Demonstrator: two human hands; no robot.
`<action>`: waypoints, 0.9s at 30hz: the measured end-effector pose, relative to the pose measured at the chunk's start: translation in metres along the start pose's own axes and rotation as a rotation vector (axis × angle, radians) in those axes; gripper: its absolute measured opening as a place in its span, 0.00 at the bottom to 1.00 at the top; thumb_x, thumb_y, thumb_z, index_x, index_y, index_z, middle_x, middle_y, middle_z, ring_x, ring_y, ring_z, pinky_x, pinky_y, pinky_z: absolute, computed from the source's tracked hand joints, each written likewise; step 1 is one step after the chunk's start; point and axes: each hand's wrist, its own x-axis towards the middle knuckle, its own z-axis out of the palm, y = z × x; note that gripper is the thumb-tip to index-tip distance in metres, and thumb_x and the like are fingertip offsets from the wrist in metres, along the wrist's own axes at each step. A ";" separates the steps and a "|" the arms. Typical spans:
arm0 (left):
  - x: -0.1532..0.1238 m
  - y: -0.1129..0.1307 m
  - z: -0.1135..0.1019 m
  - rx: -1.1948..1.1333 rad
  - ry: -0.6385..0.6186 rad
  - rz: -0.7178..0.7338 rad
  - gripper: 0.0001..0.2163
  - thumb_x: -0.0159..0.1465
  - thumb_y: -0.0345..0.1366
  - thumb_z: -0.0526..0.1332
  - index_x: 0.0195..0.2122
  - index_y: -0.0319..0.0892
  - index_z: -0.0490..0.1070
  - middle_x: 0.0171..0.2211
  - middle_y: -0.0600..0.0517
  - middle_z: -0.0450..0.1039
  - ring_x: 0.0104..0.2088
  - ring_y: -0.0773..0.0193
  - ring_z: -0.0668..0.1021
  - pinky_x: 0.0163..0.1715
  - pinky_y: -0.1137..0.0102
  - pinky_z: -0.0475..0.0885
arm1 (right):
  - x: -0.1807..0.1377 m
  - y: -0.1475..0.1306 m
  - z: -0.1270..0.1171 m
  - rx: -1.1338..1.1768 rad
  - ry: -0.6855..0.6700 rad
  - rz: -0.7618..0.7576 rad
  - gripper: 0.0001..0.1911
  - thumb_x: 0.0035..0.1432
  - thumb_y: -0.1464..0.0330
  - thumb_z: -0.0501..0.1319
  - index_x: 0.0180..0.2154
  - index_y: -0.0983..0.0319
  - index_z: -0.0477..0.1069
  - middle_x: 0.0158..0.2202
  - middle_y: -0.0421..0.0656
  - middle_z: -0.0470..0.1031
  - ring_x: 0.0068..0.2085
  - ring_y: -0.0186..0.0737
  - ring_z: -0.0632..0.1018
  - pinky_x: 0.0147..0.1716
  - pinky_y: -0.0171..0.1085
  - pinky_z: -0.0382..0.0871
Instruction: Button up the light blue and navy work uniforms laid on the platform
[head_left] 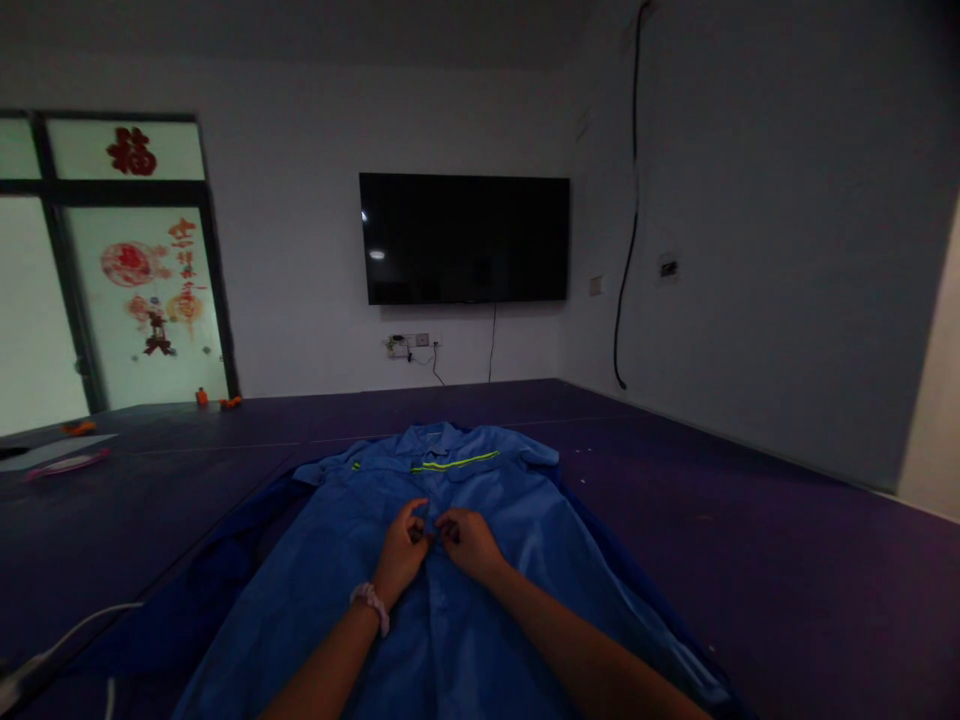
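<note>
A big blue cloth work jacket with a thin yellow-green stripe point(442, 560) is lying flat on the dark purple floor mat point(750, 530), spreading from near the person out toward the wall. Both hands are sitting close together on the middle of the jacket front. The left hand point(403, 556), with a pale band on its wrist, is pinching the blue cloth with bent fingers. The right hand point(466, 540) is pinching the cloth too, just beside it, fingertips almost touching. A flat black TV screen point(465, 238) is hanging on the white wall ahead.
</note>
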 end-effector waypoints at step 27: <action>0.001 0.002 -0.001 0.189 0.026 -0.009 0.08 0.49 0.35 0.57 0.29 0.38 0.68 0.23 0.54 0.67 0.26 0.66 0.71 0.29 0.72 0.64 | -0.009 -0.013 -0.010 -0.112 0.008 0.032 0.12 0.46 0.75 0.57 0.35 0.60 0.73 0.32 0.41 0.76 0.32 0.36 0.75 0.33 0.30 0.64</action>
